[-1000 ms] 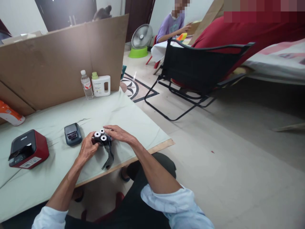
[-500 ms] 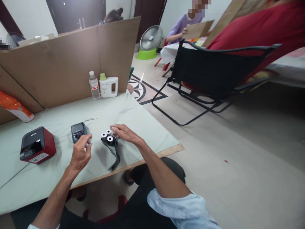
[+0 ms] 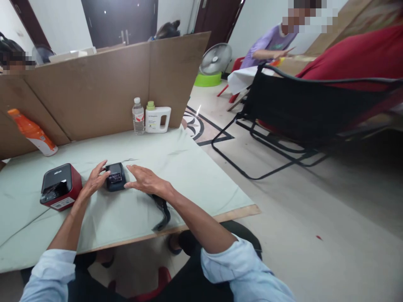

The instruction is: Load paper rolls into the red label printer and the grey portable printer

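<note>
- Small dark device [image 3: 116, 178] resting on the worktop [image 3: 201, 180], between left grip [image 3: 94, 181] and right grip [image 3: 147, 180].
- Left grip with thumb and fingers spread, thumb tip over the device's left edge; cannot tell touch from mere overlap.
- Right grip likewise spread at the device's right side, pinching nothing.
- Likeliest trouble: device skidding or turning, from uneven closing of the two grips.
- Dark strap [image 3: 165, 214] on the near side of the right grip, upper end hidden; possible drag over the front edge, from a low sweep of the right forearm [image 3: 201, 220].
- Red-and-black box [image 3: 59, 184] left of the left grip; possible bump, from an outward swing of the left forearm [image 3: 69, 220].
</note>
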{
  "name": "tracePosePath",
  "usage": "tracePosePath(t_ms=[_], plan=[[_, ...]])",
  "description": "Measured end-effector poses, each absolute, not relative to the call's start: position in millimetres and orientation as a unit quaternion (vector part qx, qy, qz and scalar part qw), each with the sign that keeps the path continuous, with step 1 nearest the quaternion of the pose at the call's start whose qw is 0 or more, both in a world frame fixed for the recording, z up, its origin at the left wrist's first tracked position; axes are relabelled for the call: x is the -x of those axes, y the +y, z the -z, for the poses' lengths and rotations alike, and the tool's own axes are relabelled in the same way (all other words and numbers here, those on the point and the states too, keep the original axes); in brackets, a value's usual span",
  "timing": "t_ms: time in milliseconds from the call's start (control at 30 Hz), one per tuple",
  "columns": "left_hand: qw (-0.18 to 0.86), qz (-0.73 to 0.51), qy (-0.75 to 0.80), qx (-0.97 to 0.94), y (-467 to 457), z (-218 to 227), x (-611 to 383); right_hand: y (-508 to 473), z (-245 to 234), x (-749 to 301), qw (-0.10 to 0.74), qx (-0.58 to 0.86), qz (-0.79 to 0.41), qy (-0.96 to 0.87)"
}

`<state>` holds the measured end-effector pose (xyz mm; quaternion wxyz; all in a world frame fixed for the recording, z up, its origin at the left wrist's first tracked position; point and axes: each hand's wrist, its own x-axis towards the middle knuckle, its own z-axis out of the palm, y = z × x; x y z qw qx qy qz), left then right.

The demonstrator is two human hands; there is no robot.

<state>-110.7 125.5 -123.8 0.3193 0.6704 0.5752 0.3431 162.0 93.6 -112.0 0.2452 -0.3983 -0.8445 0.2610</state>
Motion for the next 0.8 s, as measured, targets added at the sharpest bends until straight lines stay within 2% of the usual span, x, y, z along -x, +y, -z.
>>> tracePosePath(t_ms=[300, 533, 633, 800], plan=[[0.356, -0.405, 0.528, -0.656, 127, 153, 120, 79, 142, -146, 0.196, 0.426, -0.167, -0.867], [0.431, -0.417, 0.462, -0.654, 118, 157, 128, 72, 144, -140, 0.185, 0.439, -0.161, -0.864], [0.419, -0.386, 0.462, -0.680, 112, 152, 127, 70, 146, -141, 0.184, 0.437, -0.166, -0.865], [0.328, -0.381, 0.496, -0.708, 109, 151, 116, 72, 149, -143, 0.184, 0.429, -0.169, -0.868]])
